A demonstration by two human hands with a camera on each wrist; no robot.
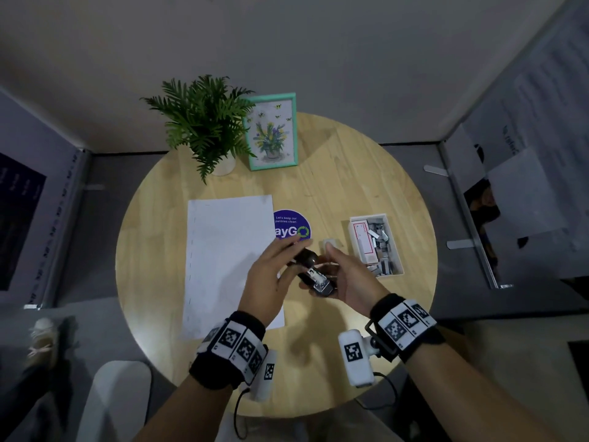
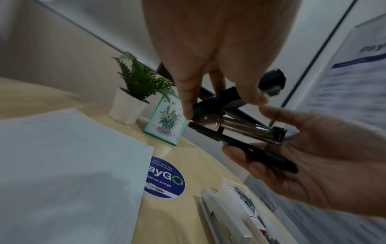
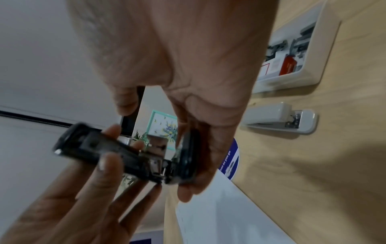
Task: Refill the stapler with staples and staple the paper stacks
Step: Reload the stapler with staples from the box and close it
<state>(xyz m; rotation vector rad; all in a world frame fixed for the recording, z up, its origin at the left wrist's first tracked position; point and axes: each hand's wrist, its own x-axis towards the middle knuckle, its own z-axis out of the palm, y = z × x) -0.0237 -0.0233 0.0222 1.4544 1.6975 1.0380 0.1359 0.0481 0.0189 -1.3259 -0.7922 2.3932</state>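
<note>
Both hands hold a black stapler (image 1: 314, 277) above the table, just right of the paper stack (image 1: 226, 260). Its top cover (image 2: 221, 97) is swung up off the metal magazine (image 2: 246, 130). My left hand (image 1: 288, 260) pinches the cover between thumb and fingers. My right hand (image 1: 334, 266) cradles the black base (image 3: 188, 158), its fingers curled under it. I cannot tell whether staples lie in the magazine. The white tray (image 1: 398, 250) to the right holds a staple box (image 1: 363, 237) and several loose staple strips.
A white stapler (image 3: 277, 118) lies between the tray and a round blue sticker (image 1: 291, 224). A potted fern (image 1: 204, 129) and a framed flower picture (image 1: 272, 132) stand at the far edge of the round wooden table (image 1: 334, 186).
</note>
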